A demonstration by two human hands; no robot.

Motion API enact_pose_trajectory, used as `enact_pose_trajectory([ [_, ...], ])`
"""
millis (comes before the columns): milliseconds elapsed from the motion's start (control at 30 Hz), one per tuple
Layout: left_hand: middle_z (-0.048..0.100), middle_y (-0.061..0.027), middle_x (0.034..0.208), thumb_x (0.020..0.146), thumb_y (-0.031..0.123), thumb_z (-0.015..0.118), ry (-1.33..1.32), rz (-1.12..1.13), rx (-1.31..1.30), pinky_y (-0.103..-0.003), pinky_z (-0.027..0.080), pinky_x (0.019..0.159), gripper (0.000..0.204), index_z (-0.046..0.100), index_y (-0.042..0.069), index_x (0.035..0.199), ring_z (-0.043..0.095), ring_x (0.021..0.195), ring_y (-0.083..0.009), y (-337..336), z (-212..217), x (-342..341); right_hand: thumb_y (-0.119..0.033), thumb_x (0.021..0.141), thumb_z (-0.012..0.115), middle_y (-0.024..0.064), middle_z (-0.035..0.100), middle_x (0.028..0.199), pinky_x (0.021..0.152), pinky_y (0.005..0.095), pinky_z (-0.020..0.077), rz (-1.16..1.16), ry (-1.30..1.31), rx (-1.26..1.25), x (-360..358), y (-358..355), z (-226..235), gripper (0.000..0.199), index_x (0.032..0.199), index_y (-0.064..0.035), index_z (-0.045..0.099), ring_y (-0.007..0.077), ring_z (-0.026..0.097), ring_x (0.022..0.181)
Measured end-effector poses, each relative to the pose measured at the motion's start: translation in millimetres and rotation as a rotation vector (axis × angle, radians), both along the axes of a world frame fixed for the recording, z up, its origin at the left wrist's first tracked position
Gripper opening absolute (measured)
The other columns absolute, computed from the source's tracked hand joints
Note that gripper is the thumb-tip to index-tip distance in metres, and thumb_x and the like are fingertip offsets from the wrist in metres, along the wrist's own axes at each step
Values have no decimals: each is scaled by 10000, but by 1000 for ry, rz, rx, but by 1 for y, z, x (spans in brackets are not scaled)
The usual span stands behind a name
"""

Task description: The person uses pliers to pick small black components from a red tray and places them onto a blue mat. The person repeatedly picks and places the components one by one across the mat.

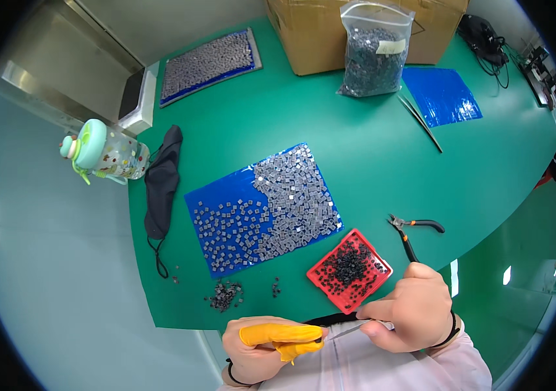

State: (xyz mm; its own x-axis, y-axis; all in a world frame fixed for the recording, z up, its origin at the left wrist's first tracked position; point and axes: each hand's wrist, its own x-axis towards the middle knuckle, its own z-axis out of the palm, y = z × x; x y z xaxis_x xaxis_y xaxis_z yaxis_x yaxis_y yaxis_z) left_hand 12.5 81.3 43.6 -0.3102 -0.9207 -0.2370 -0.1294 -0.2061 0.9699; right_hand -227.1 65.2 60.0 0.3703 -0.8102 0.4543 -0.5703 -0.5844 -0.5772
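My left hand (258, 348), with yellow covers on some of its fingers, is closed in a pinch at the lower edge. A small black part (319, 339) shows at its fingertips. My right hand (411, 309) grips a pair of thin metal tweezers (349, 331), whose tip points left to the pinched part. Just beyond the right hand lies a red tray (381, 277) holding many tiny black parts (348, 264). Farther off, a blue sheet (226, 205) is covered with small grey square pieces (294, 195), dense on its right side and looser on its left.
A pile of dark pieces (224, 295) lies near the front edge. Pliers (414, 225) rest right of the tray. Farther back are other tweezers (421, 124), a blue sheet (444, 98), a filled bag (375, 58), a box (310, 39), a loaded panel (209, 65), a black mask (162, 182) and a bottle (118, 156).
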Motion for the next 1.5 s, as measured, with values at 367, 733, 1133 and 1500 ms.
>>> enact_pose_trajectory([
  [367, 737, -91, 813, 660, -22, 798, 102, 112, -150, -238, 547, 592, 211, 764, 18, 865, 699, 682, -163, -6, -9, -7, -194, 696, 796, -34, 517, 564, 493, 267, 331, 17, 28, 36, 2, -9, -5, 186, 772, -72, 676, 110, 479, 476],
  [733, 740, -100, 814, 665, -27, 776, 150, 112, -172, -240, 551, 598, 153, 751, 8, 812, 703, 670, -172, -8, -6, -12, -224, 756, 749, -56, 535, 547, 465, 277, 235, -18, 16, -64, 2, -1, -13, 134, 774, -100, 701, 90, 384, 410],
  [1133, 736, -128, 812, 618, -106, 697, 204, 118, -253, -251, 557, 605, 203, 740, -18, 797, 708, 674, -195, -6, -13, -12, -160, 756, 763, -30, 505, 498, 372, 276, 271, 66, -102, 216, 0, 0, -9, 132, 712, -93, 658, 116, 403, 364],
  [1500, 689, -151, 667, 681, -19, 760, 179, 173, -292, -244, 513, 470, 83, 679, -18, 663, 643, 522, -199, -7, -10, -22, -131, 820, 712, -10, 519, 492, 387, 293, 363, 132, -344, 560, -2, -3, -14, 97, 743, -85, 675, 136, 474, 385],
])
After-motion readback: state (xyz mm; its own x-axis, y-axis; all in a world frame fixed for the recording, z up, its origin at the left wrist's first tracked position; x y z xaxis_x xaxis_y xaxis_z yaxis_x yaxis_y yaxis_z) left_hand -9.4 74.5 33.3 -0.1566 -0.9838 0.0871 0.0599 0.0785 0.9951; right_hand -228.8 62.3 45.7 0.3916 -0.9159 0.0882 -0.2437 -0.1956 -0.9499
